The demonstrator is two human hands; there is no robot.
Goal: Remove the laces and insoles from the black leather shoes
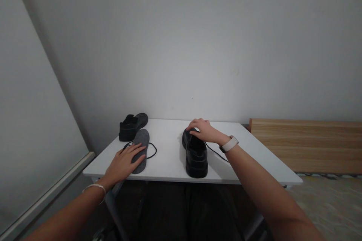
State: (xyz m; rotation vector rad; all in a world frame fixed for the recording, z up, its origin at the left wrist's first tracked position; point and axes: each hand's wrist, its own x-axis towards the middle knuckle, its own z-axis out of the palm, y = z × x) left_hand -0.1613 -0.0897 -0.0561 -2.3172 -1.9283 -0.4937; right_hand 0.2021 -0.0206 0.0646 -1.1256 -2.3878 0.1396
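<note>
A grey insole lies on the white table at the left, and a black shoelace loops out from under it. My left hand rests on the insole with its fingers spread. Nearer the middle stands a black shoe, its heel toward me and its opening facing up. My right hand reaches over the front of this shoe, thumb and fingers curved around the tongue area; the exact spot they grip is partly hidden. A dark lace trails from the shoe to the right.
Another black shoe stands at the table's back left corner, behind the insole. The white table meets a pale wall at the back. A wooden board is to the right, and a white panel is on the left.
</note>
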